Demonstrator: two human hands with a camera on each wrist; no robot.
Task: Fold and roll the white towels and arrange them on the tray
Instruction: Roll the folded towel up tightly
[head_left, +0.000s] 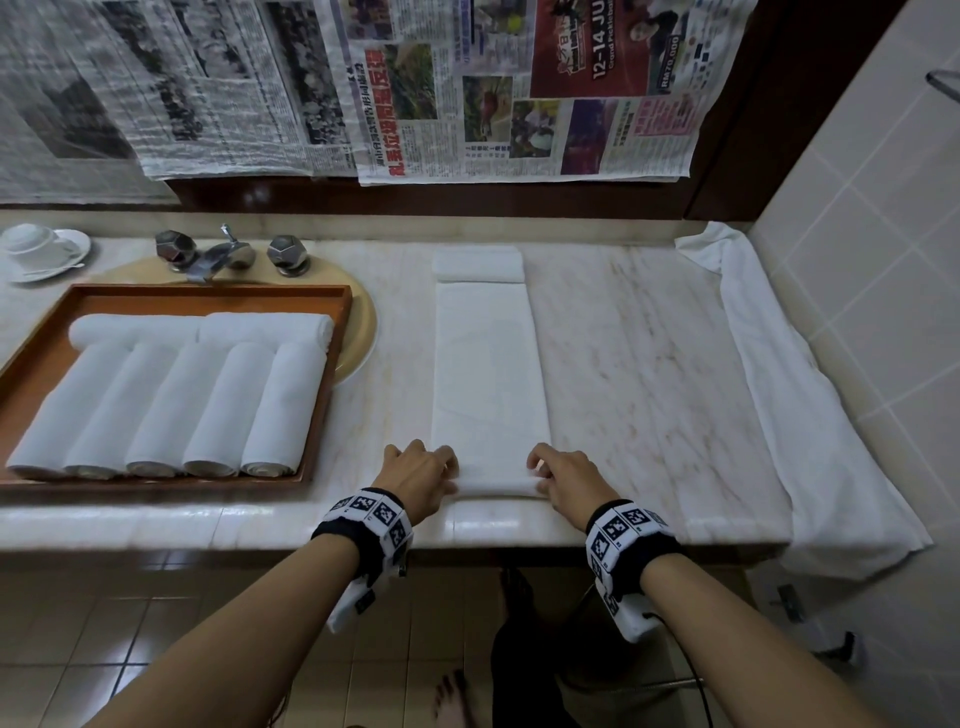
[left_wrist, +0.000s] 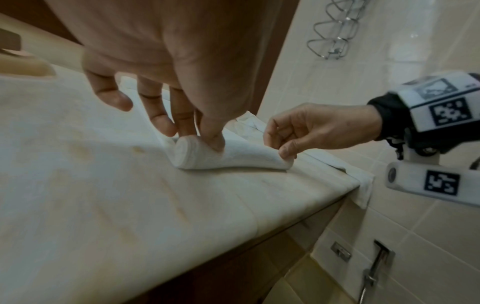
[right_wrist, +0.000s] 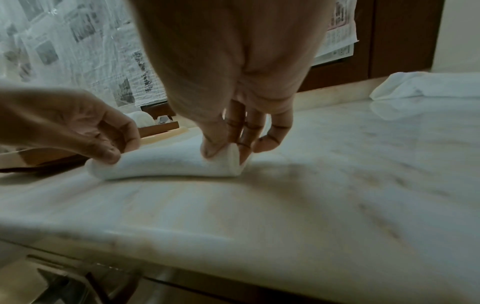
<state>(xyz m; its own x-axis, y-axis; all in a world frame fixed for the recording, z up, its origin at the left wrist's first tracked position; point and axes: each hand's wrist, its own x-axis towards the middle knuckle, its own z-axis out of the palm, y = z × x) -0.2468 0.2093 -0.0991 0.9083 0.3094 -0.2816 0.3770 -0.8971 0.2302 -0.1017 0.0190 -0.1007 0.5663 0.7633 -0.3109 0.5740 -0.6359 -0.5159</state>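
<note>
Both hands, left (head_left: 418, 475) and right (head_left: 569, 480), are pinching the soft, light towel (head_left: 488, 374) roll's ends; it is likely loosening unless gripped there, under the fingertips.

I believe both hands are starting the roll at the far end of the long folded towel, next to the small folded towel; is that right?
Not quite: the left hand and right hand are rolling the near end of the long folded towel, at the counter's front edge, as the head view shows.
</note>
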